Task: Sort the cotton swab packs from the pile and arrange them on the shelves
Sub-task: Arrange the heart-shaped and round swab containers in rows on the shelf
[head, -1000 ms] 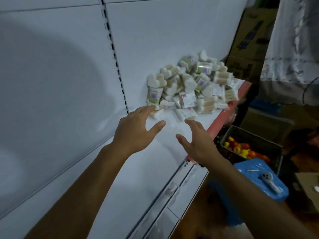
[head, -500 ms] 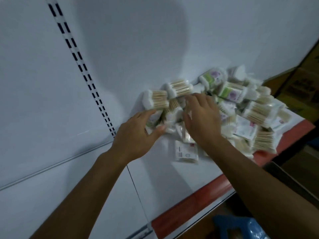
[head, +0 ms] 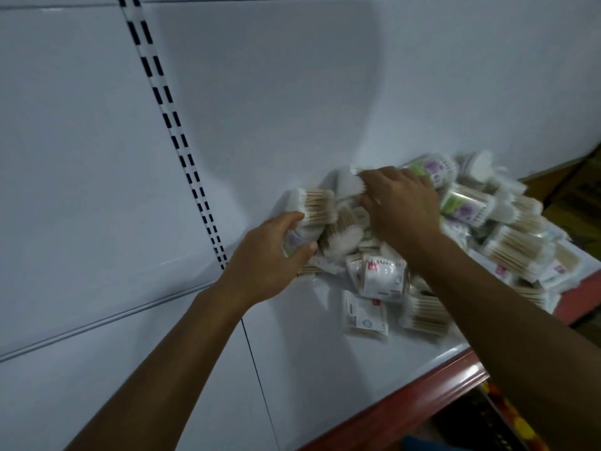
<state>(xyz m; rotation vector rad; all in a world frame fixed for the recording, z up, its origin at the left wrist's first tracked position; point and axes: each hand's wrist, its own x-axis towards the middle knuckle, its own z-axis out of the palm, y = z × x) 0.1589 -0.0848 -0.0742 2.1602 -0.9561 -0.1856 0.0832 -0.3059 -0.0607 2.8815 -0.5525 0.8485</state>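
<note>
A pile of cotton swab packs lies on the white shelf against the back panel, at the right. My left hand grips a swab pack at the pile's left edge, thumb and fingers curled round it. Further in, my right hand reaches into the top of the pile, fingers curled over a white-tipped pack. Flat packs with red labels lie in front of the hands.
The shelf has a red front edge. A slotted black-and-white upright runs down the white back panel. Coloured items show below the shelf at bottom right. A brown box stands at the far right.
Both hands have reached from the bare shelf into the pile. The left hand has closed on a pack at the pile's left edge; the right hand has moved further up the pile.
</note>
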